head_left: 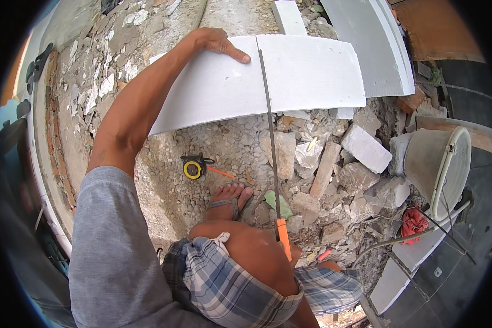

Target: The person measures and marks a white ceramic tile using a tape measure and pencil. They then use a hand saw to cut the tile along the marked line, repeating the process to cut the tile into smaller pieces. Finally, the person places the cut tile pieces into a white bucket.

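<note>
A long white panel (311, 71) lies crosswise in front of me. My left hand (221, 45) grips its far edge, thumb stretched flat on the top face and the other fingers hidden over that edge. A handsaw (274, 147) with a narrow dark blade and orange handle points away from me. Its tip lies over the panel, in line with a thin dark line running to the far edge. My right hand (296, 252) is mostly hidden behind my bent knee; a bit of skin shows at the saw handle, which it appears to hold.
A yellow-and-black tape measure (192, 168) and an orange pencil-like stick (221, 172) lie on gravel near my sandalled foot. Broken bricks and a white block (366, 148) are heaped right. Farther right are a tipped bucket (437, 164), red plastic (414, 223) and a large grey-white sheet (366, 46).
</note>
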Demonstrator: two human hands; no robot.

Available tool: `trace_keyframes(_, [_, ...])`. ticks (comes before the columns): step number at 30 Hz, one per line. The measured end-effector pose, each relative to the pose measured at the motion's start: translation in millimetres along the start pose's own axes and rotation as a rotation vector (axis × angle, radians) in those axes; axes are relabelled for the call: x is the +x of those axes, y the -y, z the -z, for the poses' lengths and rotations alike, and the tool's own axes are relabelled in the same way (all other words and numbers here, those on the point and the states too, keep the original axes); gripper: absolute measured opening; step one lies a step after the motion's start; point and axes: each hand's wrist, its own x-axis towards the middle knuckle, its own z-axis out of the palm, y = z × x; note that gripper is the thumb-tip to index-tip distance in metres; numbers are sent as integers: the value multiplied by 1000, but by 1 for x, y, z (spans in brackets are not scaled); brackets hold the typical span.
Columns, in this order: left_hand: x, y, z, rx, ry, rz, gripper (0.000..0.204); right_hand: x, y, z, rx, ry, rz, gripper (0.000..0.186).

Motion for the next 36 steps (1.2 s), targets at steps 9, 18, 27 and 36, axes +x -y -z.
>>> trace_keyframes(9, [-20,-8,9,-45,52,46,108,3,-18,-2,-3,94,-106,34])
trace_keyframes(18, [-14,-8,9,-23,44,49,108,52,19,-17,73,92,-159,33])
trace_keyframes(27, [-13,-8,5,-67,10,23,101,65,32,-12,45,79,-115,37])
trace_keyframes(36, [-11,-2,3,-48,116,47,111,-93,-15,76,-157,116,-287,40])
